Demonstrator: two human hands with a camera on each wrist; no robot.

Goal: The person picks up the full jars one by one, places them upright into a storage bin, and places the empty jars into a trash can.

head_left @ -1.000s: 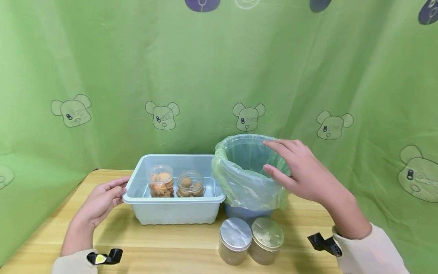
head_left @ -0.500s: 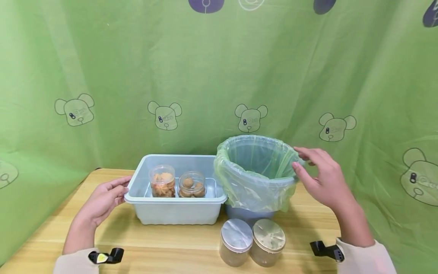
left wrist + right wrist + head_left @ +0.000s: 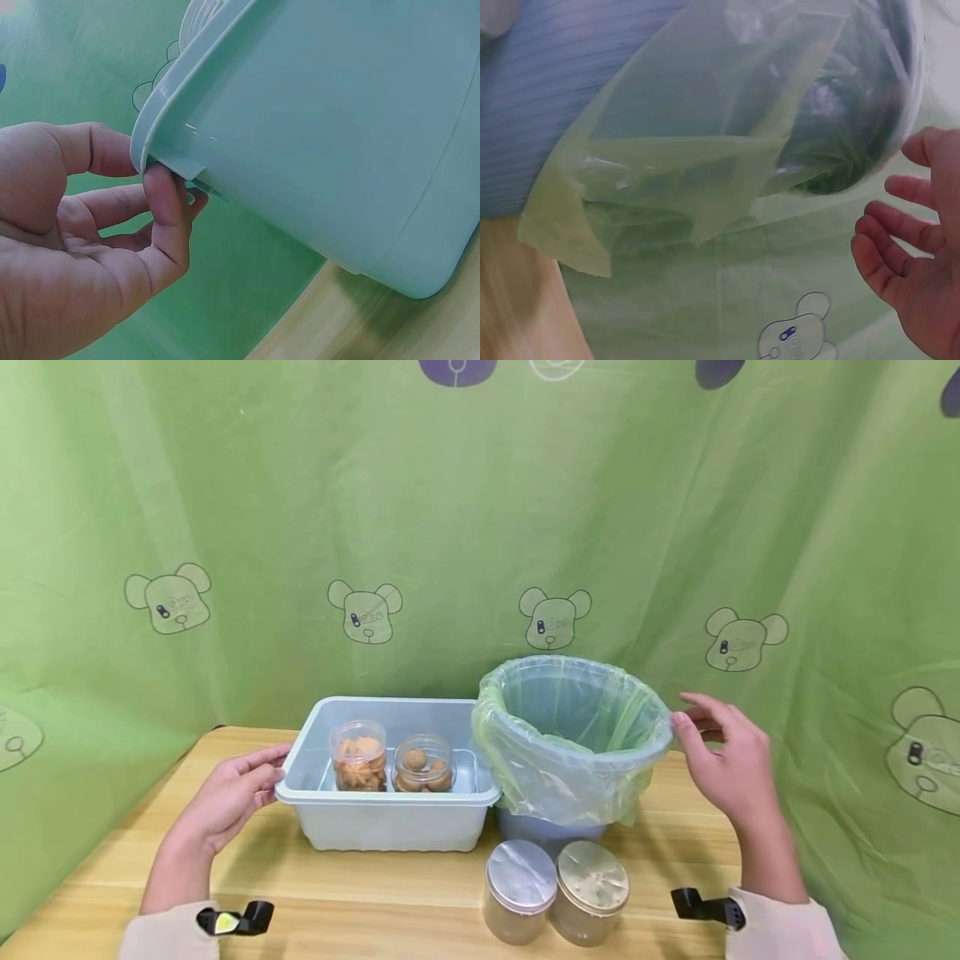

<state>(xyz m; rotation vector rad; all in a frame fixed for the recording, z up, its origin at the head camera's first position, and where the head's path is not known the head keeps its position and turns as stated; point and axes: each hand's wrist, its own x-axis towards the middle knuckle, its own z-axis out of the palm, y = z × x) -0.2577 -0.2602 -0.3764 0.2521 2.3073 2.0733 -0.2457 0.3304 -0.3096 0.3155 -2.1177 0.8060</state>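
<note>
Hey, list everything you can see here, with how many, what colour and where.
tub: 1, pale blue, table centre-left
clear jars: 2, biscuits or round snacks inside, standing in the tub
bin: 1, blue, right of the tub
bin liner: 1, translucent green, folded over the bin's rim
lidded jars: 2, metal lids, one silver and one gold, front of the table, side by side
table: 1, light wood
backdrop: 1, green cloth with bear prints, behind and to the sides
wrist mounts: 2, black, at the cuffs
left hand: fingers touching under the tub's left rim
right hand: open, beside the bin's right rim
</note>
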